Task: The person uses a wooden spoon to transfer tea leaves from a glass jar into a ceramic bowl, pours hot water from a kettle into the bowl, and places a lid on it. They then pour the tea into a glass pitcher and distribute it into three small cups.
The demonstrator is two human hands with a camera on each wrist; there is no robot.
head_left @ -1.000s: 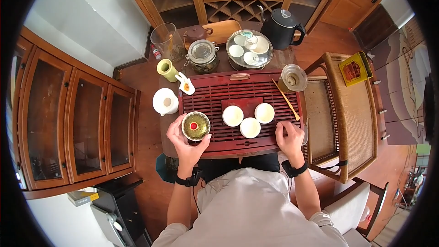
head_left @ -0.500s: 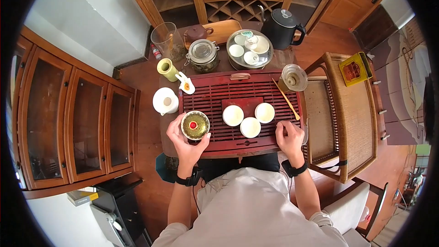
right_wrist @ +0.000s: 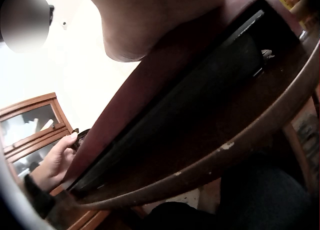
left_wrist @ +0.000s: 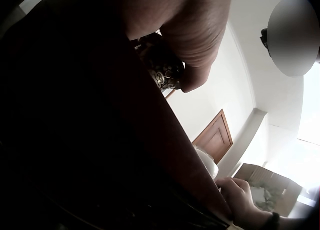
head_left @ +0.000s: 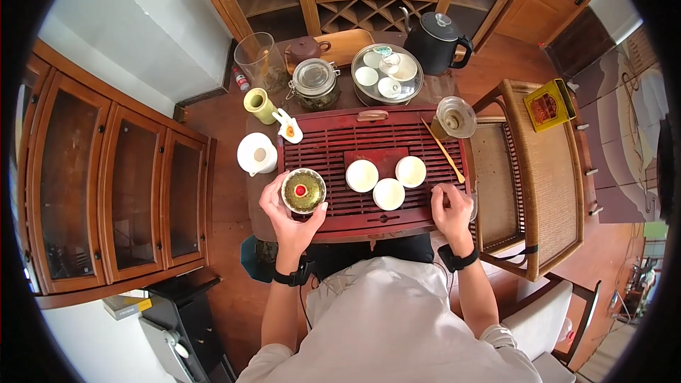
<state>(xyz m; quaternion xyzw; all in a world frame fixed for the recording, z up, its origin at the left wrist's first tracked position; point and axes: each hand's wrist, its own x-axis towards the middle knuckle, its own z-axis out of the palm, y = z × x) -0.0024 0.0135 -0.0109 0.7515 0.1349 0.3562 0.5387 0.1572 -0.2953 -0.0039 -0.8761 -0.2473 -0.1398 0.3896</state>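
My left hand (head_left: 291, 221) holds a round tea cup (head_left: 303, 191) over the front left corner of the red slatted tea tray (head_left: 330, 225), thumb on its right side and fingers on its left. From above, the cup shows a pale rim, a gold-green middle and a red spot; its dark patterned side (left_wrist: 162, 75) appears in the left wrist view. Loosely curled with nothing in it, my right hand (head_left: 452, 213) rests at the tray's front right edge. Three white cups (head_left: 362, 176) stand grouped between the hands.
A white pitcher (head_left: 257, 154), green vase (head_left: 259, 105) and white hand-shaped ornament (head_left: 289, 128) stand at the left. Behind are a glass jar (head_left: 314, 84), lidded cup container (head_left: 387, 74) and black kettle (head_left: 438, 42). A wooden stick (head_left: 445, 152) lies near a glass bowl (head_left: 455, 119).
The head view has shifted very slightly. Both hands keep their places, the left with the tea cup in its grip.
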